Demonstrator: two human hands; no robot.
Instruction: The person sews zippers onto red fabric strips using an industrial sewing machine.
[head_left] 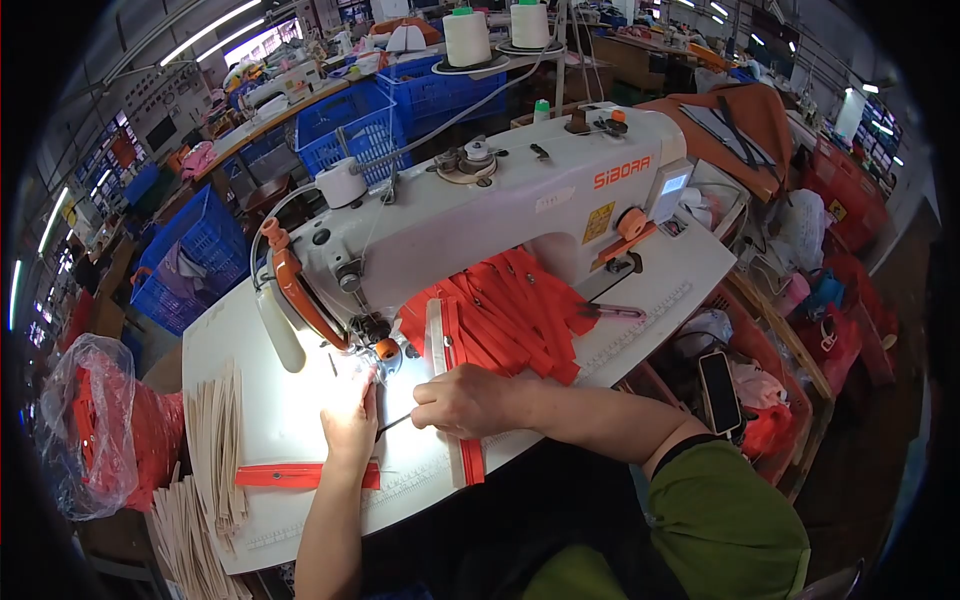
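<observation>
Under the lamp of the white sewing machine [500,190], my left hand [349,412] is beside the presser foot [386,350]. Its fingers look pressed together, but glare hides what they may hold. My right hand [464,402] is closed on a thin dark stick-like tool [395,425], which slants down towards my left wrist. Beneath the right hand lies a red zipper [450,335] alongside a beige strip [434,335]. A second red zipper [280,475] lies flat, partly covered by my left wrist. Behind the right hand, many red zippers [505,315] are heaped under the machine arm.
Bundles of beige strips [215,445] lie at the table's left edge. A plastic bag of red material [100,430] stands further left. Scissors [615,311] rest right of the zipper heap. A phone [719,392] lies by the right edge. Blue crates [195,260] stand behind.
</observation>
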